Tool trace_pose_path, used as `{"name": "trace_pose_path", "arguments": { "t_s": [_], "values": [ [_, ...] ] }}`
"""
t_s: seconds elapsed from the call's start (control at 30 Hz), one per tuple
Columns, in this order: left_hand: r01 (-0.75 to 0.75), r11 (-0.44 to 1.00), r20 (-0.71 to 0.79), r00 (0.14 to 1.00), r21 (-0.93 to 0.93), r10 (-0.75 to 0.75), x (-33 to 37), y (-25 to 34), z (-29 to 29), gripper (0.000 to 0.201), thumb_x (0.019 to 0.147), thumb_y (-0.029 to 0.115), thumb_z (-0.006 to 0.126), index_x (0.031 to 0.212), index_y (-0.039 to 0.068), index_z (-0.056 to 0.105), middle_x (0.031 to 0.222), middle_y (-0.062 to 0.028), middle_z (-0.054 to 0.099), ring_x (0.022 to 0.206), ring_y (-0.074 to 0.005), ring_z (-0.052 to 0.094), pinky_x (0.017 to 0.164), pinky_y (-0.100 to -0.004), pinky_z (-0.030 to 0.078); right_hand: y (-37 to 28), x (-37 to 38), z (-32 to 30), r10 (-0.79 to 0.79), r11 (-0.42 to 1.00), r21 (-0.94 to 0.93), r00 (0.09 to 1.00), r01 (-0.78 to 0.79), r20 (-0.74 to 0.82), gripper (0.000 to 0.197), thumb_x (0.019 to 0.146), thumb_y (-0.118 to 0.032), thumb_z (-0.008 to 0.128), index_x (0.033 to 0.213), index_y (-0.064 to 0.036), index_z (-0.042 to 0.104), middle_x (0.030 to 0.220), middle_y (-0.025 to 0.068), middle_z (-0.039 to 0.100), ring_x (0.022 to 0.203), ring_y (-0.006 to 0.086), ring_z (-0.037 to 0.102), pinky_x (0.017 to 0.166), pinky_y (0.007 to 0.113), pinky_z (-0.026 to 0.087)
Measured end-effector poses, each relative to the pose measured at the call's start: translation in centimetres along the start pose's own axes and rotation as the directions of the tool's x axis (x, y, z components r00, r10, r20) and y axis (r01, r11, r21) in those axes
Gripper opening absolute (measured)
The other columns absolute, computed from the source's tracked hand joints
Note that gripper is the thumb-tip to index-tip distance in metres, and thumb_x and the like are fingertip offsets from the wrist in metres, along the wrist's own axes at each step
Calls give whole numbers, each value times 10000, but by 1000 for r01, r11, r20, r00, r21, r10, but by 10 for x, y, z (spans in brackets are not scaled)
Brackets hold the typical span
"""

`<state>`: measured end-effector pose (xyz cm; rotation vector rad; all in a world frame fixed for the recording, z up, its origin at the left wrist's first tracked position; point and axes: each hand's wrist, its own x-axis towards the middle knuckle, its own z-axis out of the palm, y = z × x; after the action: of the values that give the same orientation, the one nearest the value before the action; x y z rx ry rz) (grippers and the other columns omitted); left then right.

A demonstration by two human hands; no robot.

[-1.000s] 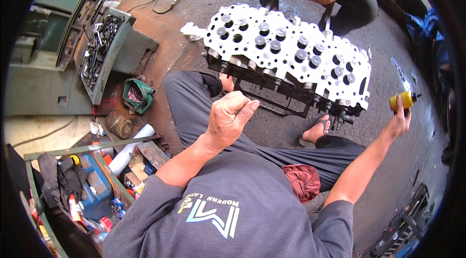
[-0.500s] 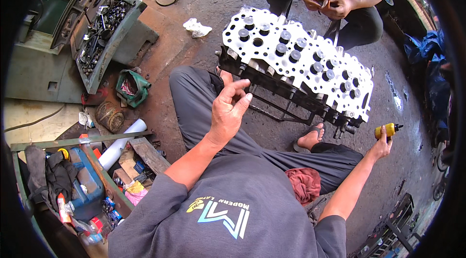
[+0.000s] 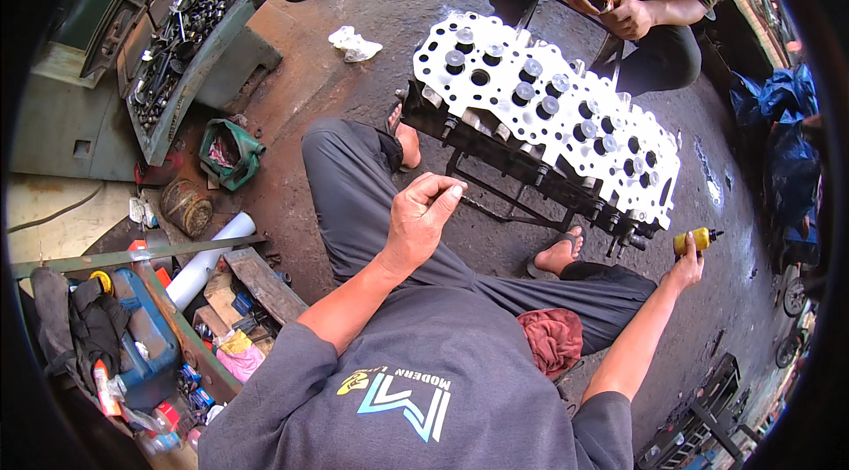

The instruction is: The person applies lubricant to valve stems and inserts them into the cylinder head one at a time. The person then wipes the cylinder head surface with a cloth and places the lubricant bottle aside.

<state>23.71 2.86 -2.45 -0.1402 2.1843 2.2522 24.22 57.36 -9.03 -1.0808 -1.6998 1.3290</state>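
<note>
Grimy, dark-stained workshop floor [image 3: 305, 85] spreads between us, and at its left edge stands a green metal tray [image 3: 205, 72] heaped with loose metal parts [image 3: 177, 45]. Nearer its lower left corner, a blue plastic container [image 3: 146, 328] sits in a cluttered box beside a white tube [image 3: 210, 259]; a cut-open green jug [image 3: 239, 171] lies beyond. The seated person's left hand [image 3: 416, 218] is raised over their lap, fingers curled in, thumb tip close against the forefinger. Mid-floor, past their knees, a cylinder head [image 3: 539, 129] sits tilted above a black metal frame [image 3: 538, 221], round valves studding its pale face. Across from it, a crouching co-worker's hands [image 3: 610, 6] meet. Toward the floor's right side, the person's right hand [image 3: 685, 271] grips a yellow bottle [image 3: 694, 241], black nozzle pointing outward, just beyond the cylinder head's right end. Blue plastic sheeting [image 3: 787, 134] bunches at the far right.
</note>
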Motion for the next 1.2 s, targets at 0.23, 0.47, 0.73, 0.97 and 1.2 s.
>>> {"name": "trace_pose_path", "arguments": {
  "t_s": [0.23,0.47,0.73,0.97,1.2],
  "values": [
    [42,999,-4,999,14,-42,-3,3,1,172,1030,142,665,1052,-1,757,958,-6,651,854,-66,608,780,-219,479,2,2,4,27,1000,0,999,-27,46,597,793,-231,892,1248,79,659,1134,142,688,1023,253,684,927,380,549],
    [7,999,44,999,41,-9,-1,7,9,181,1022,146,679,996,-20,748,883,-3,627,807,-66,569,744,-228,462,4,4,2,74,996,-51,997,-72,25,633,785,-250,897,1277,65,654,1165,140,685,1039,254,680,939,372,537],
    [-17,999,58,998,37,14,-2,11,20,171,1008,151,703,997,-14,744,842,10,587,748,-57,508,689,-234,432,4,5,1,92,995,33,994,-94,65,653,779,-255,898,1294,58,647,1195,134,679,1080,256,669,967,376,521],
    [-4,997,67,998,76,-1,-7,13,24,155,1000,133,706,1001,-17,741,839,11,576,742,-59,507,678,-237,432,2,2,0,94,995,9,994,-95,53,674,774,-245,893,1309,67,628,1202,159,672,1096,277,667,941,399,543],
    [-8,991,47,999,134,2,-7,11,17,162,996,128,709,953,-27,726,811,10,605,763,-65,533,705,-240,446,5,2,2,99,992,71,993,-104,71,618,791,-208,891,1266,89,631,1153,144,682,1035,258,687,889,389,565]
  ]
}}
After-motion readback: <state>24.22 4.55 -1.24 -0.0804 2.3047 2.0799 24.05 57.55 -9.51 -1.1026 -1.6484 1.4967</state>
